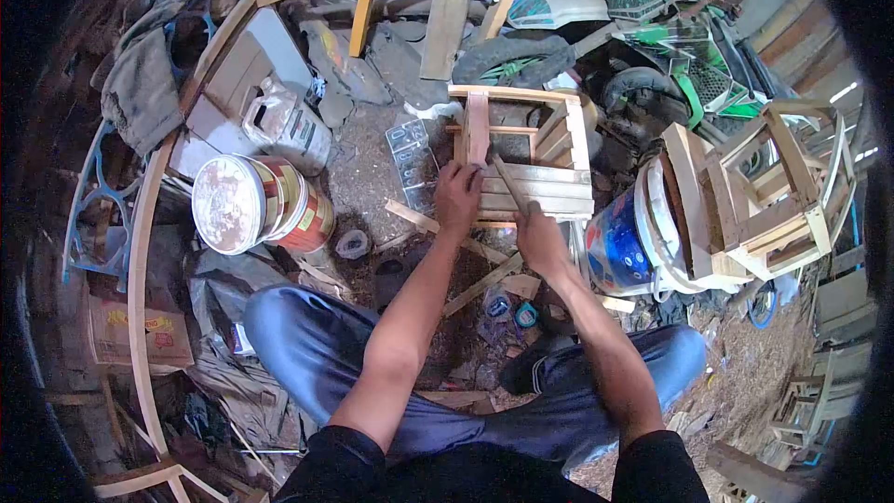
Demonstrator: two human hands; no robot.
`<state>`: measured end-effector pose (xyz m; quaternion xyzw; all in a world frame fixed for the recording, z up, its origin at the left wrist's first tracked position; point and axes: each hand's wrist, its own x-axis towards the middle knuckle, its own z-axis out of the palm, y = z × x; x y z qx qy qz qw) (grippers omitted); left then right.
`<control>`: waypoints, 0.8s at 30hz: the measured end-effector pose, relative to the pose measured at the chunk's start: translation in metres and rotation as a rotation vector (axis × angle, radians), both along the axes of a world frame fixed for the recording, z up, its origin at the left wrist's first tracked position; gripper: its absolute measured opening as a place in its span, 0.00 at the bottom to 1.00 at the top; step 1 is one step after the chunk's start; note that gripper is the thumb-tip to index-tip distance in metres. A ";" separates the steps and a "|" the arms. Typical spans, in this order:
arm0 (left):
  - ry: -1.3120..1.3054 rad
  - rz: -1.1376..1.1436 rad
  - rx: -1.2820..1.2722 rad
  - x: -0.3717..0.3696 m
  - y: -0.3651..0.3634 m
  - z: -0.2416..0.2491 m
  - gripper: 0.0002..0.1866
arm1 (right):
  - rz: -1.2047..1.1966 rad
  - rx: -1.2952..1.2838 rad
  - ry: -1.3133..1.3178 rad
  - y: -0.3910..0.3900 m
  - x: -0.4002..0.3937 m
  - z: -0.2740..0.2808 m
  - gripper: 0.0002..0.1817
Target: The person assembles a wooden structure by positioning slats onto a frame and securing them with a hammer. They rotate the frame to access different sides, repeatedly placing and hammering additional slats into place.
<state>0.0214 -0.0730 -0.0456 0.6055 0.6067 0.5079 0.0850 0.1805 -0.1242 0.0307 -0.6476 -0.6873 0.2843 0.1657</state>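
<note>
A small wooden chair frame (579,144) with several slats lies in front of me. My left hand (456,197) is at its near left corner, fingers closed at the end of a reddish wooden slat (478,126). Whatever is pinched there is too small to make out. My right hand (541,240) is wrapped round the handle of a hammer (509,183), which slants over the pale slats (545,188) toward my left fingertips. The hammer's head is hard to see.
Paint buckets (226,205) and a plastic jug (284,126) stand at the left. On the right, another wooden frame (773,196) rests by a blue bucket (616,240). A tape measure (526,315) and wood offcuts lie between my legs. Motorcycle parts (684,51) are behind.
</note>
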 end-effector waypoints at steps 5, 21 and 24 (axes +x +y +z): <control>0.080 0.063 -0.065 0.007 0.003 0.004 0.09 | -0.027 -0.083 -0.096 -0.012 0.008 -0.025 0.12; 0.095 0.068 -0.217 0.012 0.006 0.012 0.07 | 0.026 -0.039 -0.008 -0.010 0.013 -0.044 0.13; 0.005 0.000 -0.011 0.008 0.003 0.007 0.07 | 0.020 0.004 0.026 -0.008 0.016 -0.053 0.14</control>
